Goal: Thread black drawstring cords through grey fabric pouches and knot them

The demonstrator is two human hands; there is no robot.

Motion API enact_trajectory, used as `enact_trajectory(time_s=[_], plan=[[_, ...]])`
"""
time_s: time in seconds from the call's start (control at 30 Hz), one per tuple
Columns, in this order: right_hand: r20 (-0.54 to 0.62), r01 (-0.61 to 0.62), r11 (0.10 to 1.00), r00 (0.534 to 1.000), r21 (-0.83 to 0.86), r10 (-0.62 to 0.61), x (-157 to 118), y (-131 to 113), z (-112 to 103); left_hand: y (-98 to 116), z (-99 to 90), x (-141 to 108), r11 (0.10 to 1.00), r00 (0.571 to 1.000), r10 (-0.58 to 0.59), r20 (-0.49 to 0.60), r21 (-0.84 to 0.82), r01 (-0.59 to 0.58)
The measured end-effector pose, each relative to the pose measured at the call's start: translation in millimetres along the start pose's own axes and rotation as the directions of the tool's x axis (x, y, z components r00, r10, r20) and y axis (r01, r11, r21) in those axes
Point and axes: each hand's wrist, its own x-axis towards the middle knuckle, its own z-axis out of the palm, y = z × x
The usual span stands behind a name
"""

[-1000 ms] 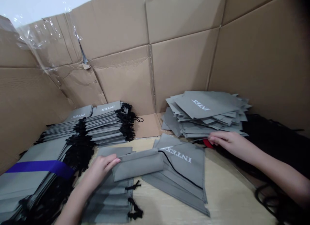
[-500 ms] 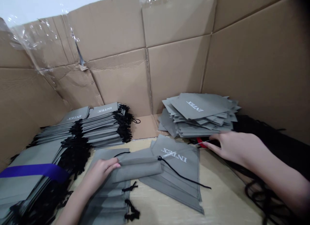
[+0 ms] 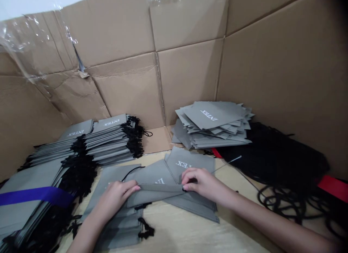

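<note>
Bare left hand (image 3: 117,198) is pinching, thumb against fingers. Bare right hand (image 3: 200,182) is opposite it, fingers curled, pinching too.

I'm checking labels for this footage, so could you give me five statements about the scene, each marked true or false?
1. The left hand holds one end of a grey fabric piece. True.
2. A purple band lies across a stack at the left. True.
3. The right hand rests on the purple band. False: its fingertips are at the right end of the held grey fabric piece.
4. The top piece of the pile at the back right bears white lettering. True.
5. The cardboard walls are bright green. False: they are brown.
</note>
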Motion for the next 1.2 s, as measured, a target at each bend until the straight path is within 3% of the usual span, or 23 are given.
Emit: enact_trajectory(time_s=[0.1,0.27,0.5,0.63,0.77,0.87,0.93,1.1,1.2], plan=[[0.051,0.007,1.0,0.999,0.02,-0.008,-2.0,-1.9,-5.0,-1.3,-1.2,0.7,1.0,1.0,-0.005,0.003,-0.013,0.005],[0.073,0.008,0.986,0.997,-0.164,0.004,-9.4,-12.7,-3.7,-5.4,-1.8,2.7,0.999,0.999,-0.026,0.025,-0.041,0.027],[-0.008,-0.001,0.977,1.0,-0.214,-0.001,-9.8,-12.9,3.0,-6.3,-2.4,0.9,0.998,0.999,-0.02,0.029,-0.055,0.021],[-0.087,0.033,0.936,0.994,-0.35,-0.067,-11.7,-14.0,3.6,-7.9,-2.6,2.1,0.998,0.999,-0.016,0.029,-0.057,0.017],[-0.2,-0.089,0.892,0.98,-0.444,-0.001,-12.6,-16.9,6.1,-7.7,-2.0,2.2,0.998,0.999,0.005,0.035,-0.058,-0.003],[-0.283,-0.15,0.919,0.958,-0.364,0.044,-12.0,-15.0,7.2,-6.7,-2.2,1.5,0.999,0.999,0.032,0.027,-0.043,-0.03],[-0.273,-0.13,0.957,0.96,-0.258,0.057,-10.6,-10.4,6.7,-8.7,-3.0,1.2,0.999,0.999,0.04,0.011,-0.03,-0.039],[-0.263,-0.13,0.975,0.948,0.182,0.176,-5.6,1.3,1.9,-20.6,-5.3,0.8,0.996,0.993,0.089,-0.073,0.016,-0.088],[-0.192,-0.083,0.981,0.974,0.175,0.117,-6.8,0.0,-1.9,-22.3,-4.9,0.0,0.995,0.981,0.098,-0.165,0.052,-0.091]])
